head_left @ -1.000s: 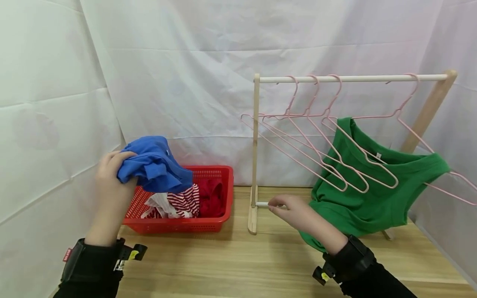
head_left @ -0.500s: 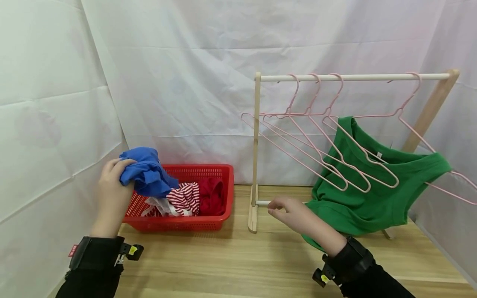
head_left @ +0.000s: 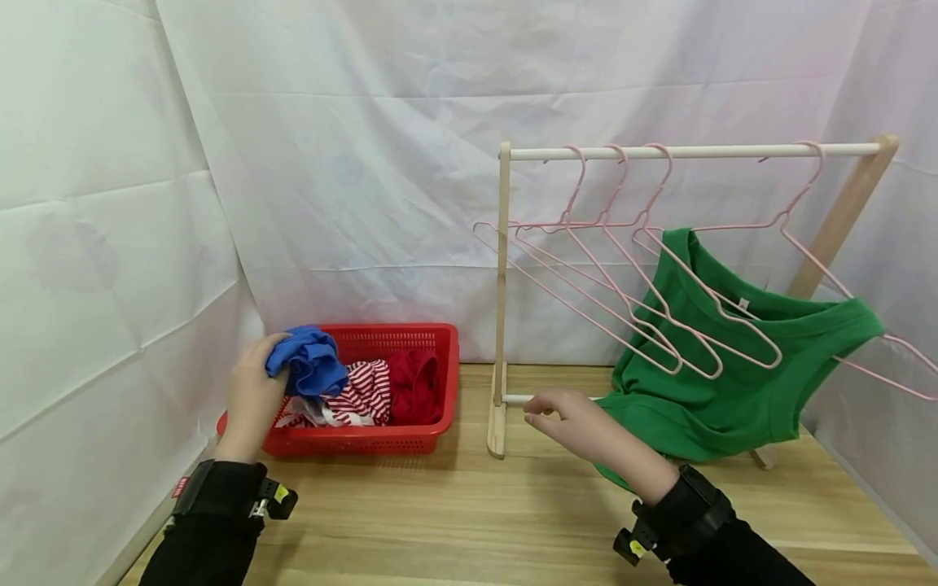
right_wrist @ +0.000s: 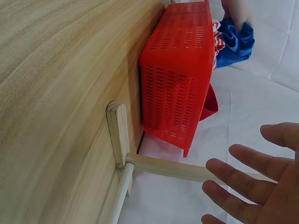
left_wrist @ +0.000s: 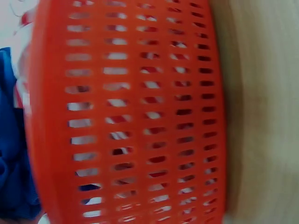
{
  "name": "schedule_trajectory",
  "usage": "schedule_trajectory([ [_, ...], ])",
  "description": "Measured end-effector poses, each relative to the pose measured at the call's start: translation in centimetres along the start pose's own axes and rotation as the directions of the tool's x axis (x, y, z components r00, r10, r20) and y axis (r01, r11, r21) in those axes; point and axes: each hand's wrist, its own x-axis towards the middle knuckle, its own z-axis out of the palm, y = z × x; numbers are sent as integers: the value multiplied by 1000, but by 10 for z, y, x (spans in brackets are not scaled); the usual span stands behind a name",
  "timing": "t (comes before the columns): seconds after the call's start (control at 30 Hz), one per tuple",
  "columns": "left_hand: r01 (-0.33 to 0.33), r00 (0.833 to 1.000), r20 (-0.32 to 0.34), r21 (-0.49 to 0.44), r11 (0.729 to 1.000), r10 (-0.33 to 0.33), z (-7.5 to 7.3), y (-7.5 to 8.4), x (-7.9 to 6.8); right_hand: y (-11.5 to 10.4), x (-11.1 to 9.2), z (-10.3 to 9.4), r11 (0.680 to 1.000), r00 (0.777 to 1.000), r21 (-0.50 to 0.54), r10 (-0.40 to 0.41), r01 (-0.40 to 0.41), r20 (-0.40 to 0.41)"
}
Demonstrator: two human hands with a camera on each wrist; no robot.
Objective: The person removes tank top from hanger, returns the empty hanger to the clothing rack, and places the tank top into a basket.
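My left hand (head_left: 254,391) grips a bunched blue garment (head_left: 309,362) over the left part of a red plastic basket (head_left: 396,440). In the left wrist view the blue cloth (left_wrist: 14,154) shows beyond the basket's slotted wall (left_wrist: 140,112). Inside the basket lie a red-and-white striped cloth (head_left: 366,391) and a dark red cloth (head_left: 414,389). My right hand (head_left: 575,419) is held in the air in front of the rack's low rail, holding nothing. Its fingers (right_wrist: 243,179) are spread and relaxed in the right wrist view.
A wooden rack (head_left: 502,285) stands at the right, several pink hangers (head_left: 611,232) on its white top rail (head_left: 711,152). On the rightmost hanger hangs a green sleeveless top (head_left: 740,374). White sheets (head_left: 352,163) enclose the wooden table (head_left: 410,521) at the back and sides.
My left hand has lowered the blue garment toward the basket, moving slightly right at the end. The right hand has stayed nearly in place.
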Motion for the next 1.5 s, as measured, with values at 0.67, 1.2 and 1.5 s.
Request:
schedule_trajectory([
  [0.67,156,903,359,237,959,-236,20,-20,-6,0,2,12,997,995,-22,77,-76,58],
  [1.2,294,812,390,370,881,-434,12,-13,-9,1,0,16,999,995,-42,33,-29,95],
  [1.5,277,854,375,258,926,-360,8,5,-5,-5,-1,14,998,994,-50,40,-35,99],
])
